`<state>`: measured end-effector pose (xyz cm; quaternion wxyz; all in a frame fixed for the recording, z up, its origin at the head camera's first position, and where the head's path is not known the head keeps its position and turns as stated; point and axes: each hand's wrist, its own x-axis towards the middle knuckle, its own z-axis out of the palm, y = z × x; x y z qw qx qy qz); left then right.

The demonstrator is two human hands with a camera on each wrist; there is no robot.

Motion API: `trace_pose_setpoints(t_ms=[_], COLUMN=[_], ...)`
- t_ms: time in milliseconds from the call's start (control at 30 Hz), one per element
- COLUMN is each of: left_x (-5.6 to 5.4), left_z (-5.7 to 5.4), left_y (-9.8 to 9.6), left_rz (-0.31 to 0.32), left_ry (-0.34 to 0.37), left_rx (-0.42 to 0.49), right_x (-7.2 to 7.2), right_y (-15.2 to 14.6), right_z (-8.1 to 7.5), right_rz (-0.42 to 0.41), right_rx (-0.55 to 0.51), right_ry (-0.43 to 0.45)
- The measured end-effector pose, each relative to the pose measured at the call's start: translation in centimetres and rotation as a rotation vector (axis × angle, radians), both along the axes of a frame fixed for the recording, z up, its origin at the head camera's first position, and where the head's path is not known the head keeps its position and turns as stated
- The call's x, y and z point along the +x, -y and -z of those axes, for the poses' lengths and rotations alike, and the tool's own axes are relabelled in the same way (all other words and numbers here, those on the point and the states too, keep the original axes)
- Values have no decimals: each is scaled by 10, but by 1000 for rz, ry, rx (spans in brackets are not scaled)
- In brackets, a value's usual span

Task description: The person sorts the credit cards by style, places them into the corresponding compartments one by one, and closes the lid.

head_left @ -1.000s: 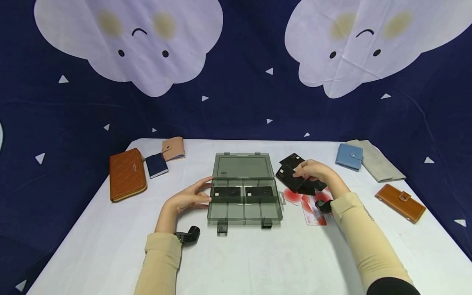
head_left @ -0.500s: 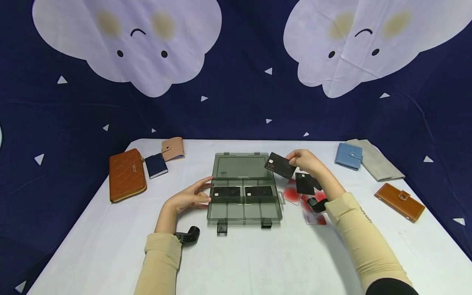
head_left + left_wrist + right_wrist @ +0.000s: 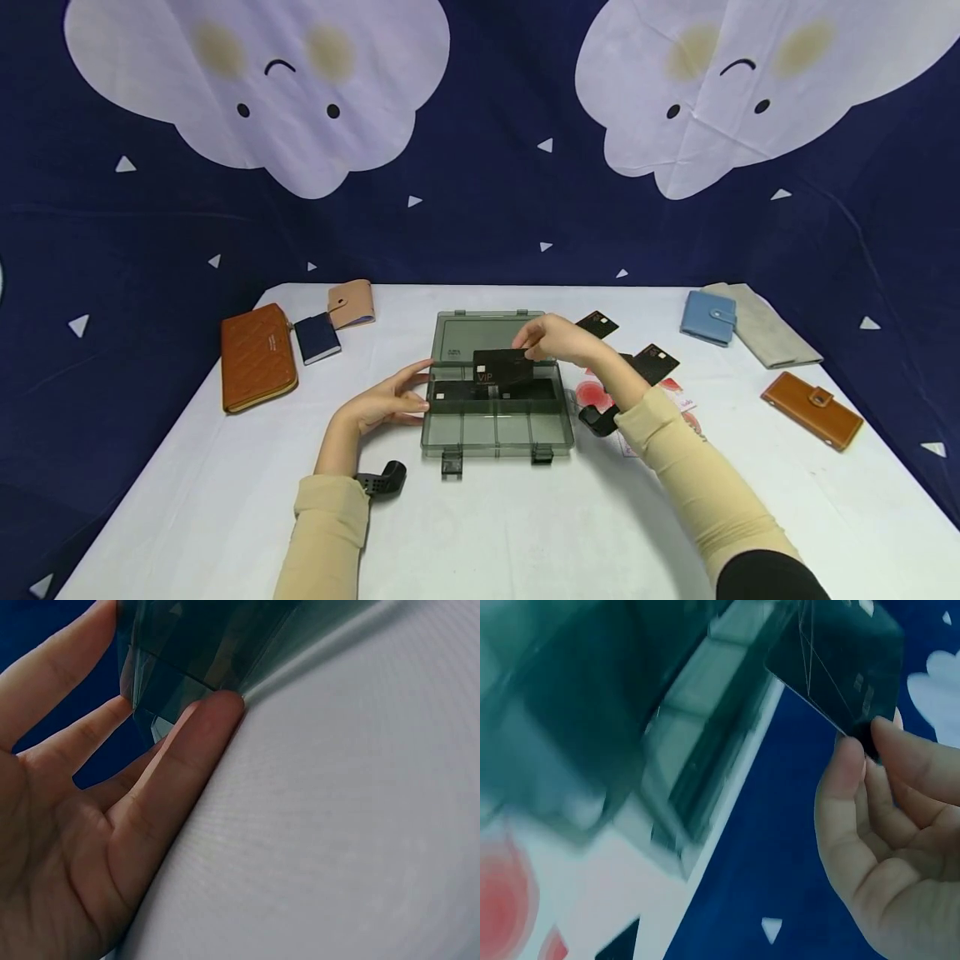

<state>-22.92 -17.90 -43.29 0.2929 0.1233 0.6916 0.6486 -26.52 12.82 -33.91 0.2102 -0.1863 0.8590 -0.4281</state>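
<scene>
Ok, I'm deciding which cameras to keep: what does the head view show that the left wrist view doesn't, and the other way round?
Only the head view: the right grip pinching a black VIP card over the open box, plus the brown quilted wallet and the blue wallet.
Only the left wrist view: a close look at the creased palm of the left grip.
Both: that grip touching the box's side, the white table and the dark blue backdrop.

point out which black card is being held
The VIP card, pinched in the right hand over the open box; the other black cards are in the box or on the table.
</scene>
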Motion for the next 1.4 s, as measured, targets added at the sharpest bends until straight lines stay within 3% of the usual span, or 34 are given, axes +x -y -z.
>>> trace_pose_setpoints(t_ms=[200,433,700,933,1067,1267,1400], left_x=[0,0,1,1,1,0,0], left_z=[0,0,0,0,0,0,-1], left_y=[-1,-1,0,0,0,-1,-2], left_rz=[-4,-5,5,-2,-6,-6,2], left_ry=[1,4,0,1,4,7,1], left_rx=[-5,-12,6,6,5,5,5], right_x=[-1,-2,1,4,6,5,1], right_y=[28,50,60,60,59,47,23], right_z=[9,17,21,20,18,17,12], right_rz=[-83,-100,-164,-218,-249,-298,-260], right_rx=[36,136,181,282,295,248,171], right_ry=[-8,1,-86,-186,-188,-186,-165])
